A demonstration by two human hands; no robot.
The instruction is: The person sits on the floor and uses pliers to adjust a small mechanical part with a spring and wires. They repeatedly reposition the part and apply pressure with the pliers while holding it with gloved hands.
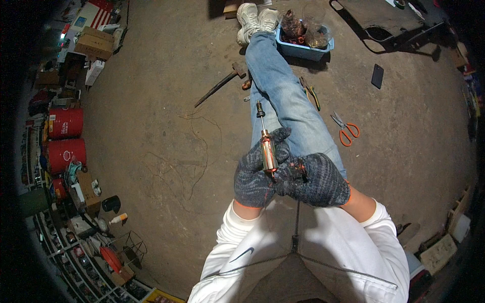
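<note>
Both my hands wear dark grey knitted gloves with orange cuffs and meet above my lap. My left hand [254, 175] is closed around a small motor armature [269, 153], a metal core with copper-coloured windings. Its thin shaft points away from me and carries a dark ribbed piece at the far end. Against the armature's near end, my right hand [318, 179] is closed, fingers curled in. Reddish strands show by its fingertips and hang below the armature; what the right fingers grip is hidden.
Left of my outstretched legs lies a hammer [221, 85]; pliers [309, 93], orange-handled scissors [345, 129] and a black phone [377, 76] lie to the right. A blue bin [303, 51] with bagged scrap stands by my shoes. Thin loose wire [206, 151] trails on the floor. Red drums [65, 139] stand far left.
</note>
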